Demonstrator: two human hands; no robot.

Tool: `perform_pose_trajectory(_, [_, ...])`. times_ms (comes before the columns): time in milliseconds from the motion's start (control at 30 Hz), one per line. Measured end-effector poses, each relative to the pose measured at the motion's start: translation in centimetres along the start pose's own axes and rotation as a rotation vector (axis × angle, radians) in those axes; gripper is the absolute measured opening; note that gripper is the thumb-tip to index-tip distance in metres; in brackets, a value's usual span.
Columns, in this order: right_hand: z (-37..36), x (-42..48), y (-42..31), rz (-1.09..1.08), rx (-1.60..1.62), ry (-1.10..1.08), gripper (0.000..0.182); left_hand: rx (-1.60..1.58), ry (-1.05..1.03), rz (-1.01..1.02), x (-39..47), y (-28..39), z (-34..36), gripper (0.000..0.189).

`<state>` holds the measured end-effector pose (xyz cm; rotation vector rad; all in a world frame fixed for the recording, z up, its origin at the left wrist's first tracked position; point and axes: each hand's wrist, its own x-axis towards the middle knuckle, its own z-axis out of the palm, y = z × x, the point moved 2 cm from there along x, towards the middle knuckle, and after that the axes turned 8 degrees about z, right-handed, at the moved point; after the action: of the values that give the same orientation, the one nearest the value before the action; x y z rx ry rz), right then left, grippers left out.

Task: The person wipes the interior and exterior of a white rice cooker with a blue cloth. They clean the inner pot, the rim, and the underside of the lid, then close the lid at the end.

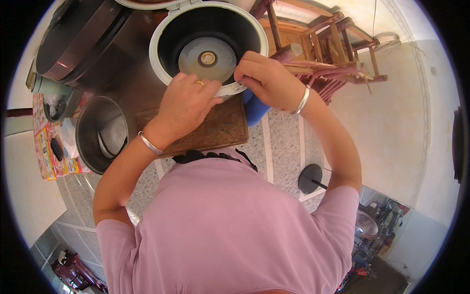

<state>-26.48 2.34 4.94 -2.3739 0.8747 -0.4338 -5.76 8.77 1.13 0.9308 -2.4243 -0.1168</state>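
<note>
An open rice cooker (153, 55) stands on a dark wooden table (224, 128), its white rim round a dark cavity. At the cavity's bottom lies a round metal heating plate (191, 51) with a small round piece at its centre. My left hand (191, 103), with a gold ring, is at the near left of the rim, fingers bent over it; whether it grips anything is hidden. My right hand (262, 79) is at the near right of the rim with thumb and fingertips together; what lies between them cannot be seen.
A large dark appliance (91, 44) stands at the upper left. Below it is a deep metal pot (88, 128) with something dark inside. Stacked wooden chairs (319, 47) are at the upper right, a blue object (257, 110) beside the table, and a black round base (310, 179) on the floor.
</note>
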Motion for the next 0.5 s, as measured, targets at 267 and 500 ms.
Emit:
perform_pose_trajectory(267, [-1.7, 1.8, 1.5, -0.019, -0.232, -0.160, 0.017, 0.045, 0.056, 0.020, 0.2, 0.2, -0.1, 0.023])
perform_pose_trajectory(500, [-1.4, 1.5, 1.6, -0.137, -0.444, -0.107, 0.014, 0.028, 0.033, 0.009, 0.3, 0.3, 0.0, 0.026])
